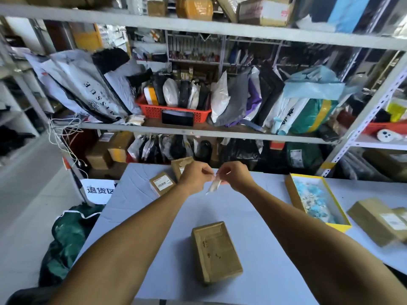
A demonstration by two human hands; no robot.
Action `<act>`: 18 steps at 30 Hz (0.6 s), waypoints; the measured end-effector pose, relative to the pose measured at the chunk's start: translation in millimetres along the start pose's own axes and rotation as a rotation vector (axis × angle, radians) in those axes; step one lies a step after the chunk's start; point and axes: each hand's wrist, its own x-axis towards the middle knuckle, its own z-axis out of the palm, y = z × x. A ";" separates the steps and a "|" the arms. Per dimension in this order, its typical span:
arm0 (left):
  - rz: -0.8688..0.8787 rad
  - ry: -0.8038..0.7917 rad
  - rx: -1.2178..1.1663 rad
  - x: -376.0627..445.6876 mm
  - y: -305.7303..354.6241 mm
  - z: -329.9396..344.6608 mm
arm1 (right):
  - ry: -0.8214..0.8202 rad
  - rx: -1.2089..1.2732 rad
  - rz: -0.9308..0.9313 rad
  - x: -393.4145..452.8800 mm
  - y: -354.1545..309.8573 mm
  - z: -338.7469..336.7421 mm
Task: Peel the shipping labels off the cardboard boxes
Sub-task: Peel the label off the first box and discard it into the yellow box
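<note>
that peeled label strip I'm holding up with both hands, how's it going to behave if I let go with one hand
The peeled label looks thin and already curled, so it would probably flop and hang limp from whichever hand keeps it. Pinched between left hand and right hand, it seems nearly weightless. Any adhesive side may cling to your fingers.

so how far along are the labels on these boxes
Done: the near box shows a bare top with only torn scraps. In hand: the left hand and right hand pinch a peeled label strip above the table. Left: the far small box and the box at right each carry a white label.
</note>
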 end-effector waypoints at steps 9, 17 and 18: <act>-0.006 -0.057 0.080 -5.3 24.1 14.3 | 0.063 -0.229 -0.072 -3.1 5.7 -22.4; -0.085 0.109 0.059 -3.9 42.5 34.7 | -0.075 -0.373 -0.236 -16.3 18.9 -32.3; -0.093 0.089 0.008 -4.3 47.0 36.6 | -0.058 -0.350 -0.218 -18.5 20.7 -31.7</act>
